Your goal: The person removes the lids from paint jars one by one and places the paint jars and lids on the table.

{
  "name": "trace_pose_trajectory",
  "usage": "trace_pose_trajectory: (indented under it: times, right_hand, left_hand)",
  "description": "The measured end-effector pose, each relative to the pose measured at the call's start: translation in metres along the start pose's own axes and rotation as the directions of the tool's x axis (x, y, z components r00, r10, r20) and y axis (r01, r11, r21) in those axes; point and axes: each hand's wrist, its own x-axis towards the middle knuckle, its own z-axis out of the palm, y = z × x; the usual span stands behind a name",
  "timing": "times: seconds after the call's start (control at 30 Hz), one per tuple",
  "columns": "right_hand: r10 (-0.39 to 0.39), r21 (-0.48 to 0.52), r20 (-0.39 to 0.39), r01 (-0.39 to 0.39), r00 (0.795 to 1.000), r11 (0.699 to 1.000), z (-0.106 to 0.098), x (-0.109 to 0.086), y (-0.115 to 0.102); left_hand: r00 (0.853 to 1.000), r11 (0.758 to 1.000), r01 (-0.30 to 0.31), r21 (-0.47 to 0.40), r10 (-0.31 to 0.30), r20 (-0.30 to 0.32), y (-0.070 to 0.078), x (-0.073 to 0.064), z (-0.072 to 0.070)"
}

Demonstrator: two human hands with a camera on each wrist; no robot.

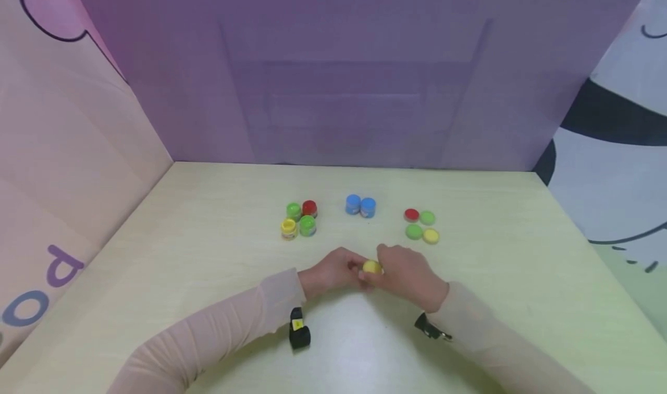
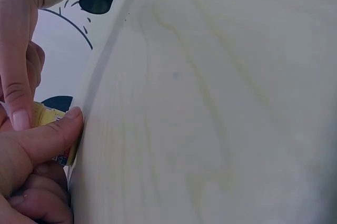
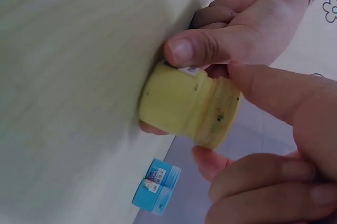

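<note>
Close over the table, both hands meet at a small yellow jar. My left hand grips its body, the thumb lying along the side in the right wrist view. At the other end, the thumb and forefinger of my right hand pinch the yellow lid, which sits on the jar. The jar is tilted on its side in the right wrist view, and fingers hide part of its label. In the left wrist view, only a bit of the jar shows between the fingers.
Left on the table stand a yellow jar, a red jar and two green jars. Two blue jars stand mid-table. Flat lids lie right: red, yellow and two green. A purple panel borders the back.
</note>
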Motion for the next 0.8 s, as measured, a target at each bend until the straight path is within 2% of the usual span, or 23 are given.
trace_pose_trajectory:
  times: [0.17, 0.47, 0.63, 0.8]
  right_hand:
    - [-0.028, 0.009, 0.031, 0.028, 0.999, 1.0, -0.003, -0.001, -0.001]
    - [-0.171, 0.07, 0.083, 0.165, 0.982, 0.984, -0.006, 0.001, 0.008]
    - [-0.185, 0.078, 0.103, 0.177, 0.977, 0.981, -0.008, 0.002, 0.012]
    - [-0.126, 0.065, 0.079, 0.121, 0.989, 0.99, -0.007, -0.002, 0.009]
  left_hand:
    - [1.0, 1.0, 0.007, 0.023, -0.007, -0.004, 0.001, 0.0, 0.0]
    - [1.0, 1.0, 0.006, 0.015, -0.006, 0.002, 0.001, 0.001, 0.0]
    - [1.0, 1.0, 0.009, 0.012, -0.009, -0.002, 0.002, 0.0, 0.001]
    - [1.0, 1.0, 0.023, 0.014, -0.023, -0.01, 0.002, -0.001, 0.0]
